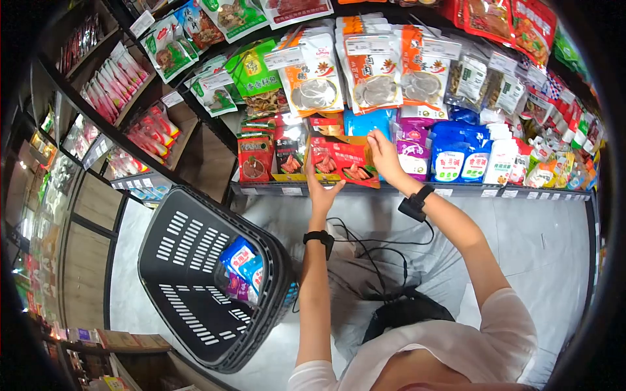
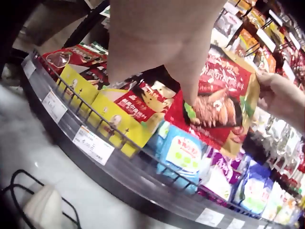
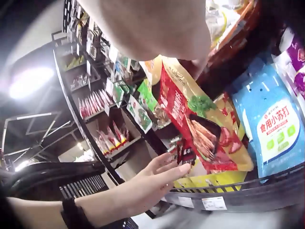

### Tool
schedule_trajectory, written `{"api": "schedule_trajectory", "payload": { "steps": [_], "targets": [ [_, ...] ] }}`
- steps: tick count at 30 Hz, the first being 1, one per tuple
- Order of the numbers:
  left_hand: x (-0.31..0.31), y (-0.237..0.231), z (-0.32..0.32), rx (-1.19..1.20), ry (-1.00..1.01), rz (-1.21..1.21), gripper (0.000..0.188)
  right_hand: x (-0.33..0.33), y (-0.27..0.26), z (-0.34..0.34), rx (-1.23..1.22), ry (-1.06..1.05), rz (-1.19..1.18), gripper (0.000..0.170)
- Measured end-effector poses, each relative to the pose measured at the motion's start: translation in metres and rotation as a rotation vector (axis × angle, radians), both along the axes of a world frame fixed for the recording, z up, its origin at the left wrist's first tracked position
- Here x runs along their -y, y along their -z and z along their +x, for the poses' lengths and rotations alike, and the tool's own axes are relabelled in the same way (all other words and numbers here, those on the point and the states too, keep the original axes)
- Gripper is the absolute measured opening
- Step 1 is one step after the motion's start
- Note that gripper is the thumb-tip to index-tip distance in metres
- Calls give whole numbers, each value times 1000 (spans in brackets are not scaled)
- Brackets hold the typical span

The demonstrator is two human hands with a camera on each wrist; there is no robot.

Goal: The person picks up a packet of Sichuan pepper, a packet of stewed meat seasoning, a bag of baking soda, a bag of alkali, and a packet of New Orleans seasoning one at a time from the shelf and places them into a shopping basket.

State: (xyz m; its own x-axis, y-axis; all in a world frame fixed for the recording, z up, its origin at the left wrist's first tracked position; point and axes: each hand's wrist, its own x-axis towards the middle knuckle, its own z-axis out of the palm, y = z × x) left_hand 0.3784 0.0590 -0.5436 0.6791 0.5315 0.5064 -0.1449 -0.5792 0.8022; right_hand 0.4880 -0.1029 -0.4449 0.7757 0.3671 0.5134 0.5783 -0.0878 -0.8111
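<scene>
Holding red packet [image 2: 220, 102], blue packet [image 3: 275, 124], basket [image 1: 195, 270] nearby

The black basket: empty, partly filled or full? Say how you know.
Partly filled: blue packets and a purple one lie at one side of the basket; much of its inside is bare.

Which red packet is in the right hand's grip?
The red-and-gold packet with the large meat picture, pinched at its edge by the right hand; similar packets sit in the yellow box.

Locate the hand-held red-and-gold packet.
Head view, just above centre: the packet is in the right hand, right of the left hand and just below the light-blue packets.
</scene>
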Motion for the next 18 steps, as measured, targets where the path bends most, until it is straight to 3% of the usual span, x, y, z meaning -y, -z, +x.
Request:
{"api": "schedule_trajectory", "payload": {
  "steps": [2, 3, 6, 10, 11, 14, 15, 18],
  "targets": [
    [24, -19, -8, -4, 222, -156, 93, 17, -2, 1, 32, -11, 30, 13],
    [34, -25, -13, -20, 322, -200, 76, 25, -3, 1, 48, -17, 46, 13],
    [72, -71, -41, -350, 611, -560, 54, 49, -8, -1, -78, -107, 137, 14],
    [100, -69, -51, -313, 599, -583, 30, 81, -28, -23, -500, -285, 307, 23],
    [107, -74, -54, -291, 555, -547, 28, 89, -28, -24, -625, -424, 324, 29],
    [120, -96, -64, -251, 525, -579, 27, 120, -32, -38, -763, -723, 79, 32],
    [121, -99, -66, -228, 514, -559, 27, 129, -30, -41, -766, -739, -64, 33],
    [126, -109, -72, -182, 495, -487, 26, 141, -14, -44, -748, -725, -134, 26]
  ]
}}
